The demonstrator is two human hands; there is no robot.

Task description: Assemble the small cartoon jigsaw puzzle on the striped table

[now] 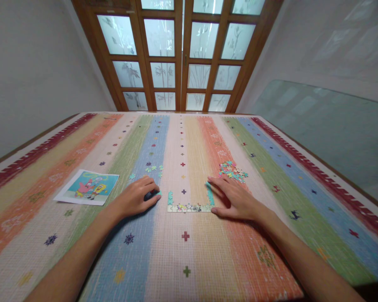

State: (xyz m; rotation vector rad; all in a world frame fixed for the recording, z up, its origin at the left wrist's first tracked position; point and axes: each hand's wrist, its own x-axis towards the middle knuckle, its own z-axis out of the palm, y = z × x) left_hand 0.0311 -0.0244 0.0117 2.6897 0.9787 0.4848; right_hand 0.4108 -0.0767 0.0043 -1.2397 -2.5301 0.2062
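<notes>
The left hand (137, 196) is laid on the striped mat (189, 251) with the fingers curled loosely downward over a small dark object (150, 195), which is only partly seen under the fingertips; it cannot be told whether this object is gripped or only covered. The right hand (234, 198) is spread almost flat, palm down, the fingers stretched out toward the left and a little forward, and nothing is enclosed by it. Its fingertips are placed on the upper end of the right side of the partly joined puzzle frame (189, 205). This frame lies flat on the mat between the two hands and is shaped like a shallow U: the long bottom strip runs from left to right, a short teal stub rises at its left end, and a longer teal side rises at its right end, pointing away from the person. A pile of loose puzzle pieces (233, 171) is seen just beyond the right hand, and a few scattered pieces (153, 168) are seen beyond the left hand. A printed cartoon picture (88, 187) lies flat on the mat, well to the left of the left hand. No container is seen in the view.
</notes>
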